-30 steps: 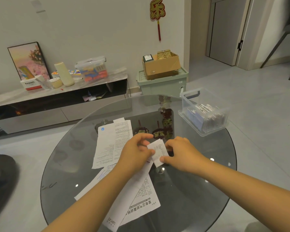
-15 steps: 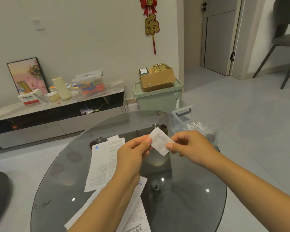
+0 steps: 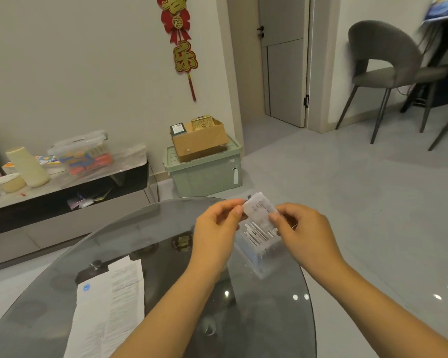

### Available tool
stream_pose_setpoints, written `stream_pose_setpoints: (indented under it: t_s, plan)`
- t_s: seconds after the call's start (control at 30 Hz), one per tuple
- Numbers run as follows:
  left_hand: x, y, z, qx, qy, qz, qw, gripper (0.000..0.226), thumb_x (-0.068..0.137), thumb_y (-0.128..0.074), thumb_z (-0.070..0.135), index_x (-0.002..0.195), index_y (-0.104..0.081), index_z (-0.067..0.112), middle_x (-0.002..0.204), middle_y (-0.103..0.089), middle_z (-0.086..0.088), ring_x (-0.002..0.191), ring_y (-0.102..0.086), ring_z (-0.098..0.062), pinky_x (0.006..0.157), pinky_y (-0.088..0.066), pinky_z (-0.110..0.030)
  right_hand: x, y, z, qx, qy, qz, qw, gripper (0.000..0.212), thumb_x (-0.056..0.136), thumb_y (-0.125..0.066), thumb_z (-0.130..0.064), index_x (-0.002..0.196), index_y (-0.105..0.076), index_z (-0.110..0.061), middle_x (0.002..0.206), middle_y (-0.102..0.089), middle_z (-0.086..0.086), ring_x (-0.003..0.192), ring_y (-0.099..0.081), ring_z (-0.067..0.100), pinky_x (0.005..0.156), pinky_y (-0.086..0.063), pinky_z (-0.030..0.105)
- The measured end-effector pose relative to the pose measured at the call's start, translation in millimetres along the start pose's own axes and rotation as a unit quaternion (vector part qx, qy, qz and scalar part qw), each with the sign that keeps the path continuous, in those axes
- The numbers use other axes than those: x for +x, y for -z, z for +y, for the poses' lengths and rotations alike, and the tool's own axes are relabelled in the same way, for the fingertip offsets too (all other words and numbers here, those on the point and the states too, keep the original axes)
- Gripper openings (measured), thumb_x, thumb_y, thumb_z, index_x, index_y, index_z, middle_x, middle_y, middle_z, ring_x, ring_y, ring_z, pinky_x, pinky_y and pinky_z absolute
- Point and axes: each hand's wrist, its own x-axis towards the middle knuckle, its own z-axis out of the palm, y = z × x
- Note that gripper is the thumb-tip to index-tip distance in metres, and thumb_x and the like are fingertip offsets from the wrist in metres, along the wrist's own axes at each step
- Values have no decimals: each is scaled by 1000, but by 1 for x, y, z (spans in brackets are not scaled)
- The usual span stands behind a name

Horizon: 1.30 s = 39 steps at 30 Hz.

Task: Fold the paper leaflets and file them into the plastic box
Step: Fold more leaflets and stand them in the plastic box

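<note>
A small folded white leaflet (image 3: 259, 211) is held in the air between both hands. My left hand (image 3: 216, 235) pinches its left edge and my right hand (image 3: 301, 235) pinches its right edge. Directly below and behind the leaflet stands the clear plastic box (image 3: 260, 257) on the round glass table (image 3: 153, 228), with several folded leaflets standing in it; my hands hide much of the box. Unfolded printed leaflets (image 3: 114, 303) lie flat on the table to the left of my left forearm.
A green storage bin (image 3: 204, 174) with a cardboard box (image 3: 199, 143) on top stands on the floor beyond the table. A low cabinet (image 3: 62, 192) with containers runs along the left wall. A grey chair (image 3: 388, 73) stands at the far right.
Both hands lifted the folded leaflet off the table and carried it right, over the plastic box. The view has swung up and to the right.
</note>
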Motion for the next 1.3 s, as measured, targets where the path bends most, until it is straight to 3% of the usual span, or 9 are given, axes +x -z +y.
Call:
stream_pose_setpoints:
  t_s: [0.13, 0.23, 0.33, 0.5, 0.67, 0.83, 0.97, 1.17, 1.3]
  plan:
    - [23, -12, -14, 170, -65, -74, 980, 21, 95, -49, 16, 106, -62, 28, 103, -67, 13, 98, -60, 2, 81, -45, -12, 12, 5, 13, -70, 6, 72, 995, 16, 93, -54, -15, 98, -70, -14, 84, -60, -5, 73, -53, 8, 60, -34, 5]
    - [36, -18, -21, 385, -182, -212, 880, 34, 89, -39, 23, 112, -65, 24, 113, -65, 13, 107, -54, -2, 100, -34, -24, 18, 4, 20, -91, -7, 85, 992, 16, 92, -56, -15, 98, -70, -14, 84, -64, -3, 74, -56, 13, 59, -37, 10]
    - [43, -23, -25, 459, -233, -292, 806, 45, 82, -30, 32, 113, -62, 25, 113, -64, 11, 105, -50, -5, 99, -27, -30, 21, -5, 23, -106, -12, 79, 991, 14, 90, -56, -16, 96, -69, -15, 82, -65, -2, 73, -58, 16, 63, -46, 26]
    - [46, -24, -36, 446, -241, -325, 798, 46, 87, -25, 37, 119, -56, 28, 120, -59, 13, 108, -47, -5, 92, -30, -33, 24, -12, 27, -155, -13, 66, 986, 14, 91, -56, -20, 94, -68, -15, 85, -63, 0, 73, -56, 17, 63, -46, 30]
    - [46, -23, -38, 466, -263, -326, 779, 68, 79, -8, 49, 122, -56, 25, 117, -58, 10, 106, -47, -7, 89, -26, -26, 25, -14, 28, -186, -1, 70, 980, 13, 90, -61, -21, 92, -71, -14, 82, -56, 0, 69, -53, 16, 60, -45, 28]
    - [46, -23, -41, 462, -283, -302, 785, 67, 80, -9, 47, 106, -63, 19, 109, -57, 8, 96, -46, -8, 90, -22, -24, 23, -18, 31, -181, 24, 57, 982, 20, 88, -63, -13, 106, -70, -15, 80, -48, -4, 68, -48, 14, 59, -41, 23]
    - [47, -21, -41, 447, -271, -314, 793, 63, 80, -12, 47, 99, -63, 16, 105, -62, 6, 94, -52, -11, 97, -24, -28, 25, -21, 32, -171, 34, 68, 982, 16, 87, -64, -10, 101, -71, -14, 77, -44, -9, 63, -43, 6, 55, -28, 8]
    - [45, -20, -38, 436, -249, -311, 807, 33, 88, -31, 34, 107, -54, 19, 91, -62, 4, 85, -50, -13, 104, -21, -31, 23, -21, 32, -180, 39, 56, 981, 10, 84, -68, -8, 92, -72, -11, 72, -40, -11, 60, -42, 6, 53, -27, 8]
    - [43, -21, -37, 452, -251, -314, 796, 48, 88, -21, 39, 106, -60, 18, 90, -62, 2, 88, -51, -14, 105, -10, -28, 25, -21, 33, -185, 21, 43, 981, 16, 87, -63, -10, 100, -72, -11, 73, -38, -13, 66, -45, 10, 55, -29, 8]
